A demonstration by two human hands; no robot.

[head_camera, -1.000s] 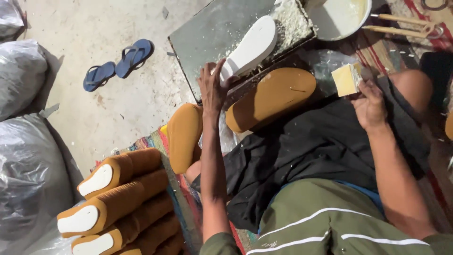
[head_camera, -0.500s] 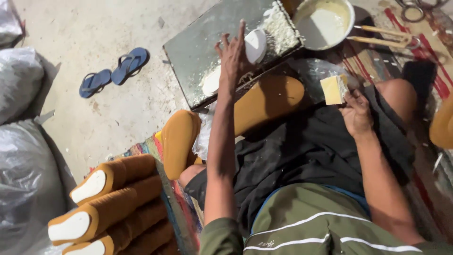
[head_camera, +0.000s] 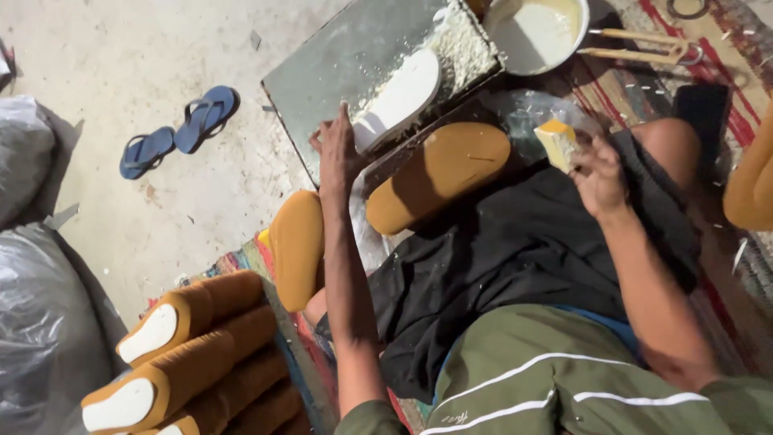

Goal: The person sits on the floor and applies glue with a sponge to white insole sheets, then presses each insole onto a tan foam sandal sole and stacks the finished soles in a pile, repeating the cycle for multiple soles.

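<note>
Since a second ago my left hand (head_camera: 338, 153) has shifted on the white sole (head_camera: 400, 98). Half a second back it lay spread over the middle of that sole; now it sits at the sole's lower end, fingers curled over the edge, gripping it against the grey slab (head_camera: 338, 60) in the upper middle of the frame. I read that as a fresh hold on the sole, which lies flat and angled up to the right, its far tip touching the heap of white crumbs (head_camera: 463, 44).

My right hand (head_camera: 600, 173) has barely moved. It is closed around a yellow sponge block (head_camera: 557, 138), held up at the right of the frame over the black cloth (head_camera: 515, 266) on my lap.

The left arm is stretched straight out from the bottom of the frame, wrist slightly bent down onto the slab. The right forearm comes in from the lower right, elbow bent, hand raised. A tan sole (head_camera: 439, 177) lies between both hands.
</note>
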